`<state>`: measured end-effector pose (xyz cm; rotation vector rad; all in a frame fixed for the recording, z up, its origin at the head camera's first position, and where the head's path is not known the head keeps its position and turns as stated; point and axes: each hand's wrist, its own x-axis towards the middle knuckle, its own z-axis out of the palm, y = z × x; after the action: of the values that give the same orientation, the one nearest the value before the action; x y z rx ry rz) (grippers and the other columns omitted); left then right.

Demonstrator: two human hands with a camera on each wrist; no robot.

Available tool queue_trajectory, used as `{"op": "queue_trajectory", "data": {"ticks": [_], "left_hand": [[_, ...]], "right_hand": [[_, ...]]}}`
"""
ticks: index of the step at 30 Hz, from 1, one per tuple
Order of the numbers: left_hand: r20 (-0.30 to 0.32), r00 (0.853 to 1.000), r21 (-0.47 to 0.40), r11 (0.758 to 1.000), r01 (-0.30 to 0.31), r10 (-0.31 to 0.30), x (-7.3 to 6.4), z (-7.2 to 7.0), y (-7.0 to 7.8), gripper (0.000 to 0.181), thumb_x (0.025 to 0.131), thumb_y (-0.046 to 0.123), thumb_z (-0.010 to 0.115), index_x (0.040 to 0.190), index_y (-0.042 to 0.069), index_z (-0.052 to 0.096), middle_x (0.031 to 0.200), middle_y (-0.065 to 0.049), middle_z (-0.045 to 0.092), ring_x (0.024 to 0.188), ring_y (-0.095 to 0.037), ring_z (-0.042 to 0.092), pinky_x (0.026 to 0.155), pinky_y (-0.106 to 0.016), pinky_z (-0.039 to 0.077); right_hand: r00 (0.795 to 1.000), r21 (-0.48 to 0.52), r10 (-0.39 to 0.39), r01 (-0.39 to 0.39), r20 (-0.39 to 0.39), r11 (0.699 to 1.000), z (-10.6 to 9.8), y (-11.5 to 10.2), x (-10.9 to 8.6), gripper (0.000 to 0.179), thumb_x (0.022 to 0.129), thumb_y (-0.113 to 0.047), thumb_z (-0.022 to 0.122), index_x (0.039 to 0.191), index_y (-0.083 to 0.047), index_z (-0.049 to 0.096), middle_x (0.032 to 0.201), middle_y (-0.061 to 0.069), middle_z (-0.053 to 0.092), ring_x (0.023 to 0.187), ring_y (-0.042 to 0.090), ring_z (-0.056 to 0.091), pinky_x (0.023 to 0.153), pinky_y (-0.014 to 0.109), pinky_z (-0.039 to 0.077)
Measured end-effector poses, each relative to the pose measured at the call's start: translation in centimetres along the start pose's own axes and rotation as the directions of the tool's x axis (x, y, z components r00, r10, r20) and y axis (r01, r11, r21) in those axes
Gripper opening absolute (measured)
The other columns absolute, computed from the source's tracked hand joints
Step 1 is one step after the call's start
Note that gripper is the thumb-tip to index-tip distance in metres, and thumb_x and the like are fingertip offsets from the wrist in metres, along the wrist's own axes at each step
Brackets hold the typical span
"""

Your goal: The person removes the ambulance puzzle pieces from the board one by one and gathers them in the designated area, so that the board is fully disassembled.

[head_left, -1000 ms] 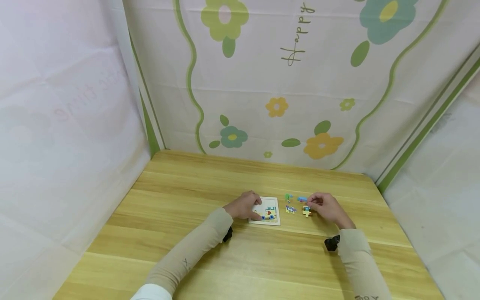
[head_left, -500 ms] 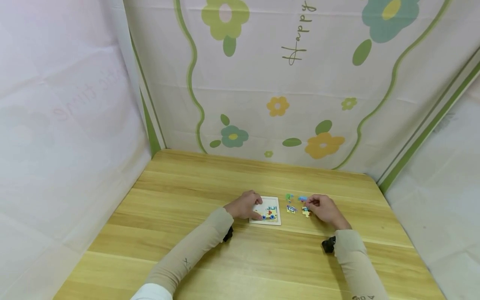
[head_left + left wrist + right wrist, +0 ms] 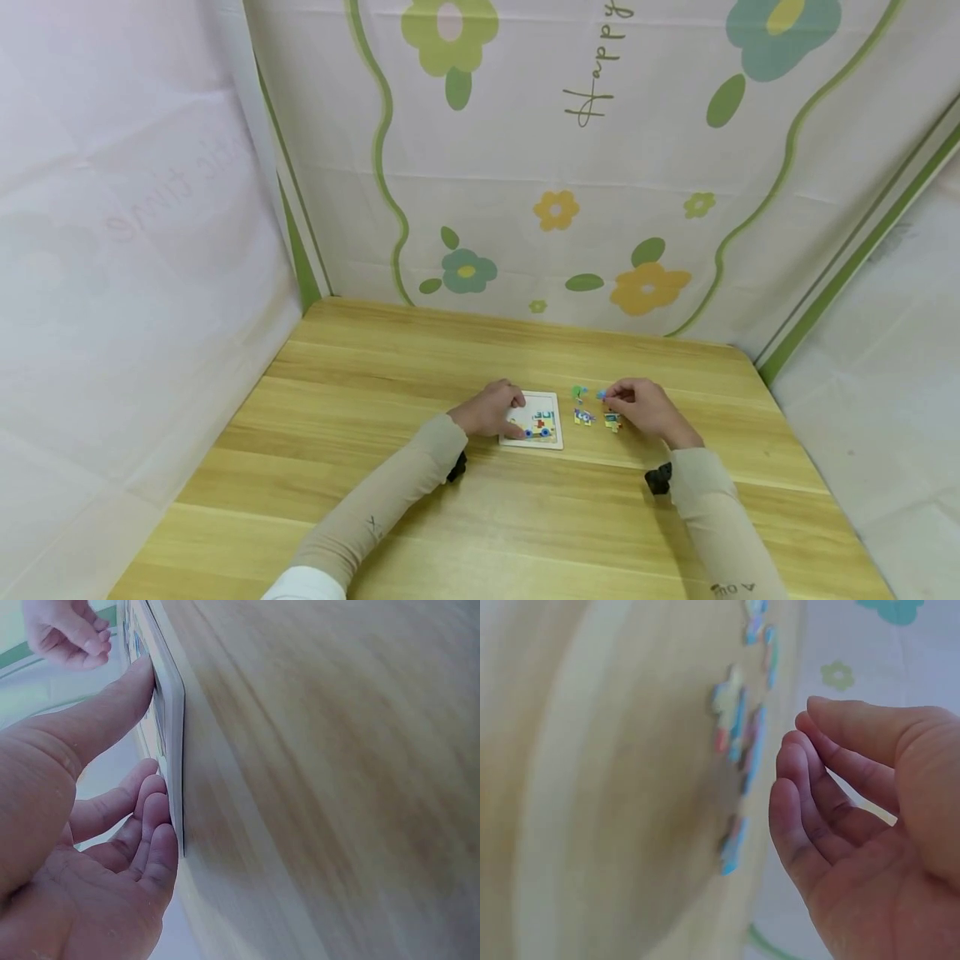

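A small square puzzle board (image 3: 556, 406) lies on the table, partly filled with a picture with blue wheels. My left hand (image 3: 488, 410) holds it at its left side: in the left wrist view the thumb (image 3: 120, 705) presses on its face and bent fingertips meet the edge. Right of the board lie loose puzzle pieces: a green one (image 3: 578, 392), a purple and yellow one (image 3: 583, 417), another yellow one (image 3: 612, 422). My right hand (image 3: 647, 407) hovers over a blue piece (image 3: 602, 394), loosely bent, thumb and index tips together; nothing shows between them.
The wooden table (image 3: 420, 358) runs back to a flower-printed cloth wall (image 3: 480, 225), with pale cloth walls at both sides. In the right wrist view several pieces, among them a blue-edged one (image 3: 734, 847), lie apart from the hand.
My right hand dips toward the yellow piece at the right, then shifts up and left over the blue piece. My left hand and the board stay in place.
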<state>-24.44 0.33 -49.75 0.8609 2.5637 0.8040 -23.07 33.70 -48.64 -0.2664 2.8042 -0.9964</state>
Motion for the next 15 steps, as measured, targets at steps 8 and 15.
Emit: {"op": "queue_trajectory", "data": {"ticks": [8,15], "left_hand": [[0.004,1.000,0.010,1.000,0.003,-0.004,0.0,-0.1,0.1,0.053,0.091,0.028,0.086,0.132,0.003,0.063,0.126,-0.007,0.059,0.110,-0.016,0.053,0.102,-0.031,0.050],[0.009,1.000,0.004,1.000,0.009,-0.009,0.0,-0.1,0.0,0.053,0.091,0.029,0.086,0.131,0.004,0.064,0.125,-0.007,0.059,0.109,-0.015,0.053,0.101,-0.030,0.050]], "right_hand": [[0.992,-0.030,-0.105,0.108,0.074,0.994,0.9,-3.7,1.6,0.019,0.102,-0.012,0.069,0.114,0.002,0.074,0.104,0.014,0.075,0.092,0.020,0.069,0.080,0.034,0.059],[0.976,-0.038,-0.150,0.158,0.159,0.987,3.0,-6.0,2.6,0.018,0.100,-0.009,0.072,0.116,0.000,0.075,0.105,0.007,0.074,0.093,0.015,0.068,0.083,0.033,0.059]]}}
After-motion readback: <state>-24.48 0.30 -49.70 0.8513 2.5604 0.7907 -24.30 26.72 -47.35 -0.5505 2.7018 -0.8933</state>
